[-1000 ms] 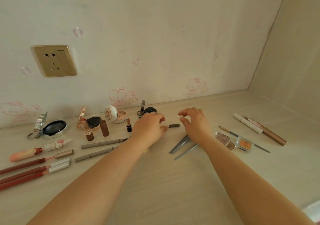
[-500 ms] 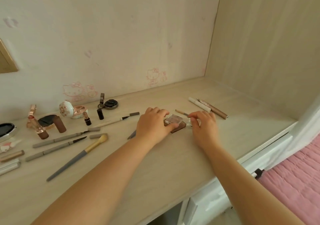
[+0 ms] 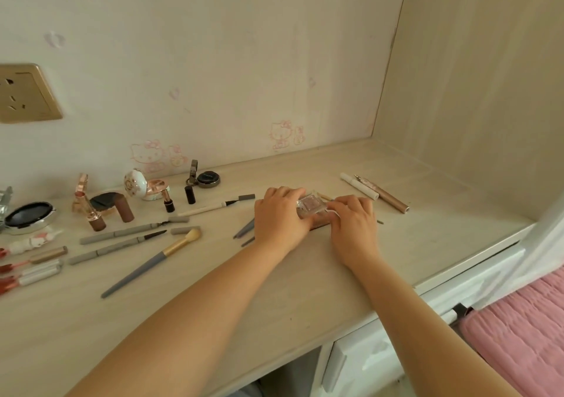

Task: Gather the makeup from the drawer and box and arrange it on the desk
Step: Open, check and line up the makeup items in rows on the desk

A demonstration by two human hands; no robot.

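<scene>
On the pale wooden desk (image 3: 274, 290) my left hand (image 3: 279, 218) and my right hand (image 3: 354, 222) meet over a small clear eyeshadow case (image 3: 311, 207); both hands pinch it from either side. A second case lies partly hidden beneath them. Makeup is spread to the left: a grey brush with a gold ferrule (image 3: 152, 262), grey liner pens (image 3: 131, 232), a white liner pen (image 3: 213, 207), lipsticks (image 3: 94, 213), a round white compact (image 3: 137, 184) and a black cushion compact (image 3: 29, 216). Thin grey brush handles (image 3: 244, 230) poke out beside my left wrist.
A white pen (image 3: 358, 185) and a rose-gold pen (image 3: 384, 194) lie at the back right. A small dark compact (image 3: 207, 179) stands by the wall. A gold socket (image 3: 24, 93) is on the wall. White drawers (image 3: 366, 363) sit below the desk edge, pink bedding (image 3: 525, 335) to the right.
Both hands left the liner pen and cap in the middle, went right to the clear eyeshadow cases and took hold of one. The view swung right, then partly back left.
</scene>
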